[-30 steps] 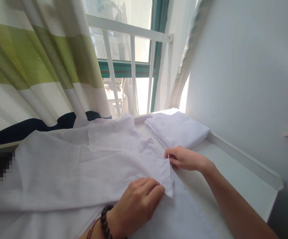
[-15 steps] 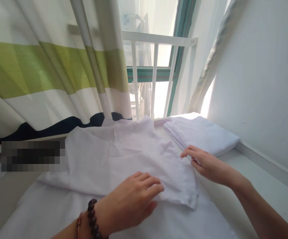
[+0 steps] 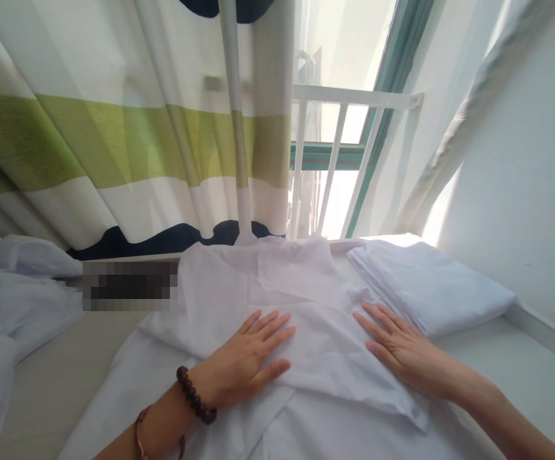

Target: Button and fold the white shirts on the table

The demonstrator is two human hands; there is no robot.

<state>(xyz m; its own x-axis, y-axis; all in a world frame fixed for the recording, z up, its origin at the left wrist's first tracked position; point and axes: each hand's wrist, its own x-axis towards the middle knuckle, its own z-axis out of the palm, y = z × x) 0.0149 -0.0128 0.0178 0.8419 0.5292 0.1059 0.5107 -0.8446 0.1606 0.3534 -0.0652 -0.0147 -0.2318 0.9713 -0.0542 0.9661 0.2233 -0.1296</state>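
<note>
A white long-sleeved garment [image 3: 306, 409] lies spread out, its sleeve [image 3: 327, 358] laid across it towards the right. My left hand [image 3: 251, 361] rests flat on the cloth, fingers spread, with a dark bead bracelet on the wrist. On the sleeve's right side lies my right hand [image 3: 399, 348], its fingers also stretched out and touching the fabric. Neither hand grips anything. Just beyond my right fingers is a folded stack of white cloth [image 3: 444, 284].
More crumpled white cloth [image 3: 28, 306] lies at the left, beside a pixelated patch. Behind are a striped curtain [image 3: 138, 140], a white railing [image 3: 354, 96] and a window. A white wall [image 3: 521, 191] and raised edge [image 3: 545, 332] bound the right side.
Both hands have gone from loosely curled to spread flat on the garment, the right one coming down onto the sleeve. The view has shifted left, showing more cloth there.
</note>
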